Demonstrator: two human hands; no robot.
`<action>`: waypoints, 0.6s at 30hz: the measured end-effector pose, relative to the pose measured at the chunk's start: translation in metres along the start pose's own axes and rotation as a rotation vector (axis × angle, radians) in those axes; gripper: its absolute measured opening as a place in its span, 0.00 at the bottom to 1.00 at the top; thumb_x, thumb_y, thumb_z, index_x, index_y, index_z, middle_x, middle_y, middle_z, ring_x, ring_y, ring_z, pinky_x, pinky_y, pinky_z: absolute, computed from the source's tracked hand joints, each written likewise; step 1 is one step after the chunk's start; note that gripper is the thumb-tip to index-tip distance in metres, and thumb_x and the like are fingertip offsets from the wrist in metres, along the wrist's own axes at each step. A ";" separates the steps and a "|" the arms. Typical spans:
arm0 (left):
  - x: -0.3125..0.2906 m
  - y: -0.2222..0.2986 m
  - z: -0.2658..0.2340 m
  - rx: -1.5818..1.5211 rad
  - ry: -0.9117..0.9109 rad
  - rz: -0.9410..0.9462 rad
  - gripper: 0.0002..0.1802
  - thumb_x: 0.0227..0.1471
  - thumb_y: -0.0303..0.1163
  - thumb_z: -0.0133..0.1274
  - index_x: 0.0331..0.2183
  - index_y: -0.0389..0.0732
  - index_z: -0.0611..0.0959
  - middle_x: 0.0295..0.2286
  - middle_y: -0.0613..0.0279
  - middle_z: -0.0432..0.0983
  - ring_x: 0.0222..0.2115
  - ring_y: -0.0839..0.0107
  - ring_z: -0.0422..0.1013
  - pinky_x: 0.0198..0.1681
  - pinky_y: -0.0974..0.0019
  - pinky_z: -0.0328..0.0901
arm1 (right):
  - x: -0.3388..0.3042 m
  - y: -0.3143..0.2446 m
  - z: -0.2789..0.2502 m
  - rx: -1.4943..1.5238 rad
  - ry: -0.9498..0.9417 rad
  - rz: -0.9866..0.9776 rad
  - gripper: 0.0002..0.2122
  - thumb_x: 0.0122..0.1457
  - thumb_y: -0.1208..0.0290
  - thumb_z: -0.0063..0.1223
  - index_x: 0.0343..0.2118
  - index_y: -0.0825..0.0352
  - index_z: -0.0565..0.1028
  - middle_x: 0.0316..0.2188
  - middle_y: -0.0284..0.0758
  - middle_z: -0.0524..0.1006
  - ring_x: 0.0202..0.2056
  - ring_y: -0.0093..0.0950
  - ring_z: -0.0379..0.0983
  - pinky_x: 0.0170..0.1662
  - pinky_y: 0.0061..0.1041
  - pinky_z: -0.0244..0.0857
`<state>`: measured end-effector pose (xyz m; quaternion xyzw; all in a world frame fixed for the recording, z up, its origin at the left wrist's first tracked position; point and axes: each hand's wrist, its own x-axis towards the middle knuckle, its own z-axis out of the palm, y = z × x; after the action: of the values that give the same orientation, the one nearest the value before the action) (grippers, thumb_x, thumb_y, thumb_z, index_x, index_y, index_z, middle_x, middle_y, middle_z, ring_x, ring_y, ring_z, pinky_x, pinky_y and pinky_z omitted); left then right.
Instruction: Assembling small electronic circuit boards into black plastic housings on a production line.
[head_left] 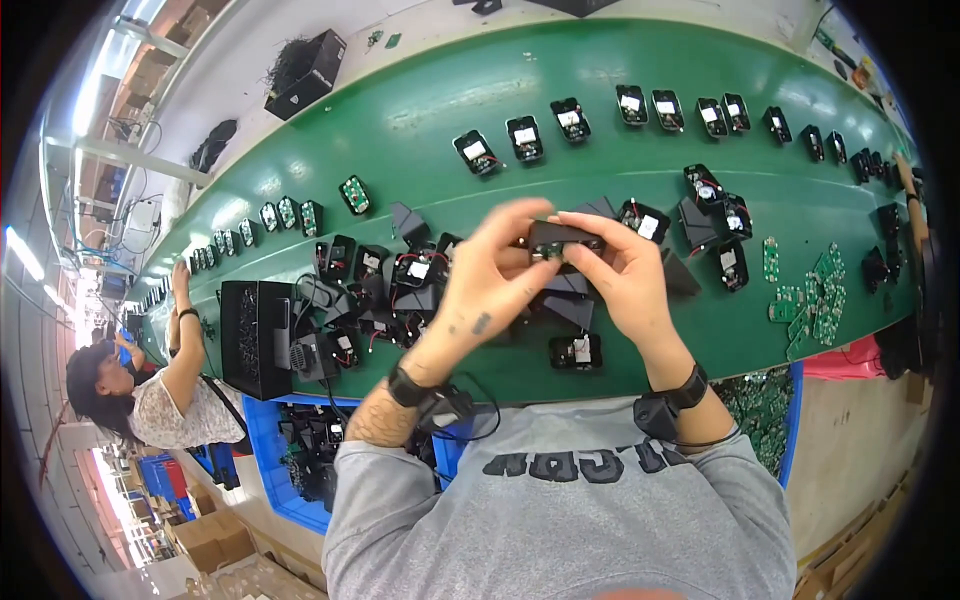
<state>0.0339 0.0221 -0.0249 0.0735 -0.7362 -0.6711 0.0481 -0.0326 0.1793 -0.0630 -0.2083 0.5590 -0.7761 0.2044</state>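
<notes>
Plainly, left hand [487, 272] and right hand [635, 285], fingers [612, 231] in a pinch on a boxy black plastic housing [562, 236]

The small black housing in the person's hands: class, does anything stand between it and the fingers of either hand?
Nothing visible does. The left hand and the right hand hold the black housing directly, one from each side. Other black housings lie on the green tabletop, outside the grip.

Dark block letters [566, 466], inverted, across grey shirt [600, 540]; other print too small.
</notes>
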 end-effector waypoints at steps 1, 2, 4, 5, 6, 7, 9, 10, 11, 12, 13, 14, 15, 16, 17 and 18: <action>0.010 0.002 -0.010 0.037 0.062 0.006 0.26 0.47 0.19 0.58 0.49 0.37 0.70 0.42 0.53 0.74 0.38 0.69 0.76 0.38 0.70 0.72 | 0.002 0.001 0.003 0.016 0.038 -0.029 0.16 0.58 0.80 0.52 0.50 0.73 0.72 0.44 0.38 0.77 0.46 0.24 0.73 0.50 0.22 0.66; 0.028 -0.006 -0.031 0.256 0.170 0.100 0.24 0.47 0.24 0.60 0.47 0.37 0.71 0.42 0.51 0.75 0.38 0.69 0.76 0.37 0.69 0.72 | 0.001 -0.001 0.004 0.029 0.086 -0.092 0.17 0.60 0.77 0.50 0.52 0.72 0.70 0.45 0.40 0.77 0.48 0.25 0.72 0.52 0.23 0.65; 0.059 0.001 -0.081 0.647 0.306 0.222 0.22 0.49 0.29 0.59 0.45 0.34 0.73 0.41 0.47 0.77 0.38 0.63 0.76 0.39 0.64 0.70 | -0.004 -0.009 -0.021 -0.048 0.108 -0.136 0.15 0.61 0.76 0.50 0.51 0.73 0.71 0.44 0.40 0.77 0.47 0.25 0.73 0.52 0.24 0.65; 0.077 -0.007 -0.117 0.797 0.333 0.237 0.20 0.48 0.28 0.58 0.44 0.32 0.74 0.40 0.45 0.77 0.40 0.58 0.76 0.41 0.62 0.70 | -0.010 -0.016 -0.037 -0.122 0.128 -0.178 0.14 0.61 0.75 0.49 0.50 0.73 0.72 0.43 0.40 0.78 0.46 0.26 0.74 0.52 0.25 0.65; 0.095 -0.022 -0.154 1.036 0.310 0.191 0.21 0.47 0.28 0.58 0.43 0.32 0.76 0.39 0.45 0.78 0.41 0.59 0.76 0.42 0.62 0.70 | -0.017 -0.020 -0.058 -0.219 0.188 -0.188 0.13 0.62 0.75 0.48 0.48 0.73 0.74 0.41 0.40 0.78 0.45 0.26 0.74 0.51 0.24 0.66; 0.109 -0.039 -0.186 0.967 0.267 -0.025 0.19 0.44 0.26 0.58 0.41 0.31 0.78 0.36 0.46 0.79 0.39 0.60 0.76 0.41 0.62 0.70 | -0.026 -0.024 -0.080 -0.314 0.248 -0.198 0.12 0.62 0.74 0.48 0.46 0.73 0.75 0.39 0.40 0.79 0.44 0.26 0.75 0.51 0.24 0.66; 0.131 -0.061 -0.215 0.933 0.020 -0.222 0.17 0.42 0.25 0.56 0.38 0.33 0.80 0.32 0.46 0.80 0.34 0.59 0.77 0.38 0.59 0.69 | -0.050 -0.036 -0.124 -0.459 0.521 -0.293 0.12 0.63 0.73 0.47 0.44 0.74 0.76 0.36 0.39 0.80 0.40 0.26 0.76 0.48 0.23 0.67; 0.137 -0.073 -0.221 0.949 -0.066 -0.253 0.17 0.41 0.25 0.56 0.38 0.35 0.81 0.31 0.46 0.80 0.32 0.59 0.77 0.37 0.58 0.69 | -0.058 -0.040 -0.143 -0.480 0.566 -0.299 0.12 0.63 0.73 0.47 0.44 0.74 0.76 0.36 0.39 0.80 0.40 0.26 0.76 0.48 0.23 0.67; 0.137 -0.084 -0.244 1.153 -0.080 -0.132 0.18 0.40 0.27 0.56 0.38 0.38 0.82 0.31 0.47 0.80 0.31 0.59 0.76 0.37 0.58 0.69 | -0.062 -0.047 -0.161 -0.512 0.658 -0.327 0.11 0.62 0.73 0.48 0.43 0.73 0.77 0.35 0.38 0.80 0.39 0.25 0.76 0.46 0.21 0.67; 0.137 -0.082 -0.236 1.179 -0.068 -0.027 0.17 0.39 0.28 0.55 0.36 0.38 0.83 0.30 0.48 0.79 0.32 0.56 0.76 0.38 0.58 0.69 | -0.074 -0.050 -0.184 -0.562 0.789 -0.334 0.11 0.62 0.72 0.49 0.42 0.73 0.77 0.34 0.37 0.80 0.39 0.23 0.76 0.44 0.20 0.67; 0.130 -0.073 -0.205 1.323 0.211 0.158 0.16 0.40 0.30 0.55 0.35 0.36 0.83 0.30 0.48 0.80 0.34 0.54 0.76 0.39 0.58 0.69 | -0.086 -0.052 -0.206 -0.597 0.876 -0.328 0.11 0.62 0.72 0.49 0.42 0.73 0.77 0.34 0.37 0.80 0.39 0.23 0.76 0.44 0.20 0.67; 0.138 -0.071 -0.203 1.335 0.363 0.132 0.17 0.41 0.32 0.54 0.36 0.35 0.83 0.31 0.47 0.80 0.36 0.55 0.76 0.40 0.58 0.69 | -0.089 -0.055 -0.222 -0.754 0.901 -0.250 0.11 0.61 0.71 0.50 0.41 0.72 0.78 0.33 0.36 0.81 0.37 0.23 0.76 0.42 0.20 0.67; 0.143 -0.054 -0.161 1.182 0.324 0.027 0.18 0.45 0.39 0.55 0.35 0.35 0.83 0.29 0.48 0.80 0.35 0.56 0.77 0.40 0.58 0.69 | -0.098 -0.052 -0.238 -0.913 0.941 -0.139 0.11 0.60 0.70 0.52 0.39 0.72 0.79 0.32 0.35 0.81 0.35 0.22 0.76 0.40 0.20 0.67; 0.148 -0.052 -0.141 1.261 0.266 -0.011 0.20 0.46 0.43 0.56 0.35 0.35 0.83 0.28 0.48 0.80 0.33 0.56 0.77 0.39 0.58 0.69 | -0.097 -0.049 -0.247 -1.030 0.947 -0.065 0.11 0.58 0.68 0.54 0.38 0.71 0.79 0.31 0.36 0.81 0.34 0.23 0.76 0.39 0.21 0.67; 0.153 -0.051 -0.127 1.340 0.209 -0.054 0.23 0.47 0.46 0.57 0.35 0.35 0.83 0.26 0.49 0.80 0.31 0.56 0.78 0.38 0.59 0.70 | -0.096 -0.048 -0.250 -1.145 0.946 0.016 0.12 0.57 0.67 0.55 0.37 0.71 0.79 0.31 0.36 0.80 0.33 0.25 0.76 0.38 0.22 0.66; 0.163 -0.055 -0.119 1.223 0.076 -0.234 0.28 0.46 0.52 0.58 0.35 0.34 0.83 0.25 0.49 0.80 0.26 0.56 0.78 0.35 0.60 0.70 | -0.090 -0.050 -0.245 -1.200 0.868 0.081 0.13 0.54 0.65 0.57 0.36 0.71 0.79 0.31 0.39 0.80 0.33 0.31 0.77 0.39 0.25 0.67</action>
<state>-0.1037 -0.1280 -0.0729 0.1916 -0.9721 -0.1256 -0.0503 -0.0977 0.4352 -0.0946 0.0620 0.9248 -0.3418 -0.1552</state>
